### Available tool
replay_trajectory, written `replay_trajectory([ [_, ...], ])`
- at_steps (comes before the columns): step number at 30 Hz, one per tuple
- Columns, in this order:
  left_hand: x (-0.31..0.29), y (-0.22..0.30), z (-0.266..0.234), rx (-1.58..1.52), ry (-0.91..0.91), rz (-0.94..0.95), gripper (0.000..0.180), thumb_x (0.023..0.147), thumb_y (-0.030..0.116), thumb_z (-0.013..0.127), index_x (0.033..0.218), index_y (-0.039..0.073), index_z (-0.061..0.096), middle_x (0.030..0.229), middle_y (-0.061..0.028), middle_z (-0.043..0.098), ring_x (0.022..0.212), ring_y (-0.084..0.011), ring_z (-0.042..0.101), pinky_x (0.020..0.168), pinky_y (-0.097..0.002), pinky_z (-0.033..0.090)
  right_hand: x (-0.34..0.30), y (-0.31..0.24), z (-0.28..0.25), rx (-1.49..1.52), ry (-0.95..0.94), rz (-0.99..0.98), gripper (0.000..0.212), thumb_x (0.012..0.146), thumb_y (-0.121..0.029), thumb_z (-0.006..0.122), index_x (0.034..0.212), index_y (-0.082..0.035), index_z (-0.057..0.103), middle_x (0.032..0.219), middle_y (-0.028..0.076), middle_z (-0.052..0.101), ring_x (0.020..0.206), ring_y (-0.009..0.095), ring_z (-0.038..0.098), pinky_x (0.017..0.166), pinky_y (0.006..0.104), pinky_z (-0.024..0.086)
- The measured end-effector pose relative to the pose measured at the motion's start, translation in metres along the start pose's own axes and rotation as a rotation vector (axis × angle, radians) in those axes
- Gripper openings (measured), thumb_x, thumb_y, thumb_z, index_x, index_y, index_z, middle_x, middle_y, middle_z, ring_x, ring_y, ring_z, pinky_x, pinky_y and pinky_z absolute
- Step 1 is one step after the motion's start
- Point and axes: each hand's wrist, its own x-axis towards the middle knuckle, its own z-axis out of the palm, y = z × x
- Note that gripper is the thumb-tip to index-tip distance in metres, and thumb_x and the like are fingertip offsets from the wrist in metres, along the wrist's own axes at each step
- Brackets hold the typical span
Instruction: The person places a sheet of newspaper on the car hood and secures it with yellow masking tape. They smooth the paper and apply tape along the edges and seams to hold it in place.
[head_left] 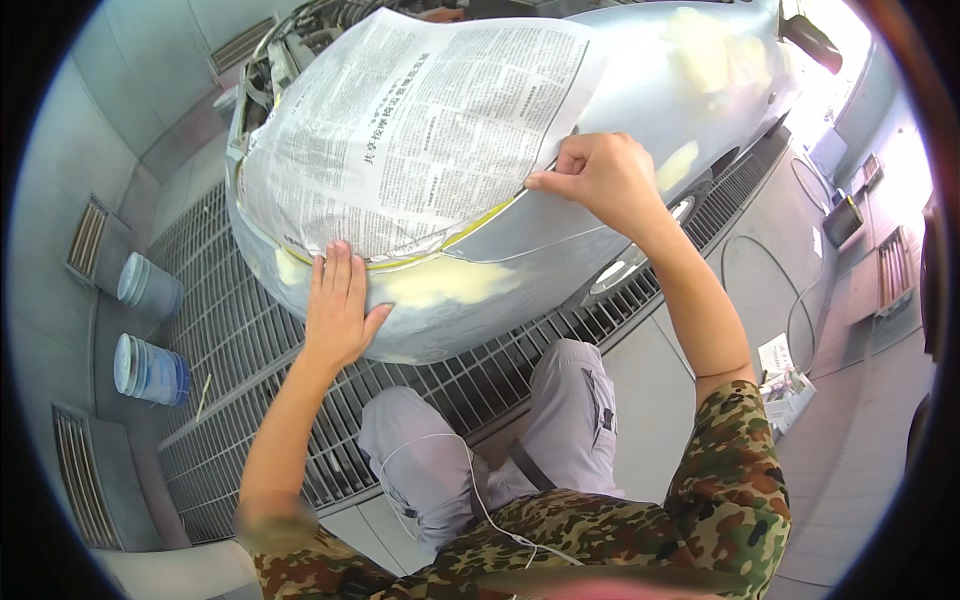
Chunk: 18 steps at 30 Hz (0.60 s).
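- Grating [235,345]: floor below both hands; bars show left of the left hand, open room to swing that elbow.
- Car [560,245]: ahead of me, under both hands; its rounded edge falls away just below the left palm.
- Newspaper [430,140]: spread over the car, beyond the left fingertips and left of the right hand; I judge it wants keeping taut.
- Knees [570,410]: below and between the hands, near the car; I would keep the forearms outside them.
- Left hand [338,310]: fingers extended, nothing grasped, tips flat on the paper's lower edge.
- Right hand [605,175]: fingers curled, thumb along the paper's edge; I cannot tell whether it pinches the tape or only presses.
- Tape [478,226]: yellow strip between the hands; best smoothed down in short presses, following the curve.
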Motion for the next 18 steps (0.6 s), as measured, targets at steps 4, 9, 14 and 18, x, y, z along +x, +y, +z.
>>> replay_trajectory([
  [4,-0.01,0.031,-0.017,0.022,-0.157,-0.258,0.095,0.095,0.037,0.074,0.165,-0.008,0.028,0.176,-0.0303,0.017,0.163,-0.0456,0.019,0.128,-0.067,0.014,-0.004,0.003,0.004,0.024,0.06,-0.021,0.042,0.078,-0.046,0.089,0.067,-0.01,0.07,0.062,0.005,0.067,0.062,0.026,0.066,0.06,0.0402,0.05],
  [9,0.049,0.031,-0.053,0.065,0.258,-0.079,0.081,0.098,0.034,0.071,0.162,-0.004,0.04,0.171,-0.0252,0.035,0.162,-0.0442,0.026,0.129,-0.0649,0.013,-0.002,-0.001,-0.002,-0.014,-0.018,0.022,0.04,0.079,-0.048,0.088,0.069,-0.012,0.072,0.063,0.005,0.069,0.066,0.029,0.069,0.062,0.0422,0.052],
  [14,0.143,0.035,-0.037,0.115,0.099,0.077,0.08,0.092,0.042,0.076,0.163,0.018,0.048,0.173,-0.0142,0.038,0.161,-0.0381,0.031,0.129,-0.0625,0.019,-0.004,-0.001,0.0,0.009,-0.005,0.028,0.039,0.079,-0.047,0.088,0.071,-0.012,0.073,0.064,0.005,0.069,0.066,0.029,0.069,0.062,0.0422,0.051],
  [18,0.156,0.047,-0.033,0.131,0.137,0.104,0.073,0.087,0.045,0.08,0.155,0.031,0.059,0.172,-0.0102,0.041,0.16,-0.0342,0.035,0.128,-0.0623,0.023,-0.006,0.002,0.002,0.008,0.024,-0.008,0.038,0.082,-0.046,0.086,0.074,-0.011,0.073,0.065,0.005,0.07,0.066,0.029,0.07,0.062,0.042,0.051],
])
